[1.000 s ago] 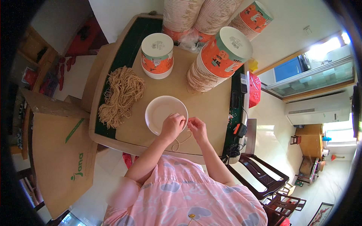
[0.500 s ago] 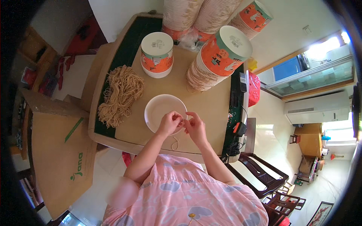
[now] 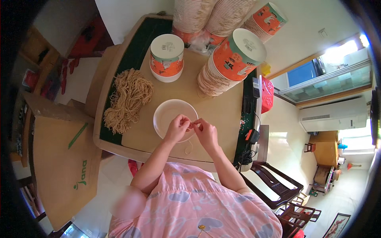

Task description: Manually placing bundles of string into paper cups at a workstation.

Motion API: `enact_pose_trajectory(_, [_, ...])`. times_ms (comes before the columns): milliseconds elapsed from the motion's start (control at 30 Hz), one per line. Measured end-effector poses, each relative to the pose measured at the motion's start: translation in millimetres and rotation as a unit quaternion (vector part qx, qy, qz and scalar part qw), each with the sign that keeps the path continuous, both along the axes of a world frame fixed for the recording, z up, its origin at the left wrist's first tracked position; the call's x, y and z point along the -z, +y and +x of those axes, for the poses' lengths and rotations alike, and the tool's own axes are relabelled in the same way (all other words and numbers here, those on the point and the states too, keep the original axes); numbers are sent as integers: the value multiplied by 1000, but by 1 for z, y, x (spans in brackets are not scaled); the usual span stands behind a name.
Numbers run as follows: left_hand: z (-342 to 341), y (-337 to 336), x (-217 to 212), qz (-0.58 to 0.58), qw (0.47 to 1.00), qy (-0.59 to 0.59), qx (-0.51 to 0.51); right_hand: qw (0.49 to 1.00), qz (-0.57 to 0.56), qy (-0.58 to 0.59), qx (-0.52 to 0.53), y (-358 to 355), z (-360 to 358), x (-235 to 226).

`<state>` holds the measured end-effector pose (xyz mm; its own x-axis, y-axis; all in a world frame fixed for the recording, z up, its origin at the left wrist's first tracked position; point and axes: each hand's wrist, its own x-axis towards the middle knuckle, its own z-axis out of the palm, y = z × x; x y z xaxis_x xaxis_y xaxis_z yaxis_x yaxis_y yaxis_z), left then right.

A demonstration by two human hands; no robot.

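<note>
a: white paper bowl (image 3: 168, 115) on the wooden table (image 3: 222, 115), right under both hands, near the tan string pile (image 3: 127, 99).

b: left hand (image 3: 177, 127) and right hand (image 3: 205, 133) fingertips together, pinching a thin string (image 3: 189, 147) over the rim.

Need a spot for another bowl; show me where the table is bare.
Bare: between bowl and string pile; right of the bowl, below the leaning cup stack. Crowded: far edge with cups, and where both hands meet.
</note>
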<state>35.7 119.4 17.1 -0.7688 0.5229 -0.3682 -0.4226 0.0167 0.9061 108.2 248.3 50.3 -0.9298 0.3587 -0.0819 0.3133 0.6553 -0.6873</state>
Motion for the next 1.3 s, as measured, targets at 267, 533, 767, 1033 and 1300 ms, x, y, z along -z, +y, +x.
enact_pose_trajectory(267, [12,1,3,-86,980,178,36,927,-364,-15,87,6,1,11])
enact_pose_trajectory(533, [7,-5,-12,-210,918,335,15,911,-398,-18,107,1,11,2])
enact_pose_trajectory(767, [3,5,11,-227,939,250,61,954,-297,-8,35,-6,13,-13])
enact_pose_trajectory(1033, [-6,1,21,-212,939,235,133,977,-212,-5,-9,-1,13,-6])
enact_pose_trajectory(1300, [-3,-2,16,-113,977,156,91,997,-69,14,-1,-9,1,-4])
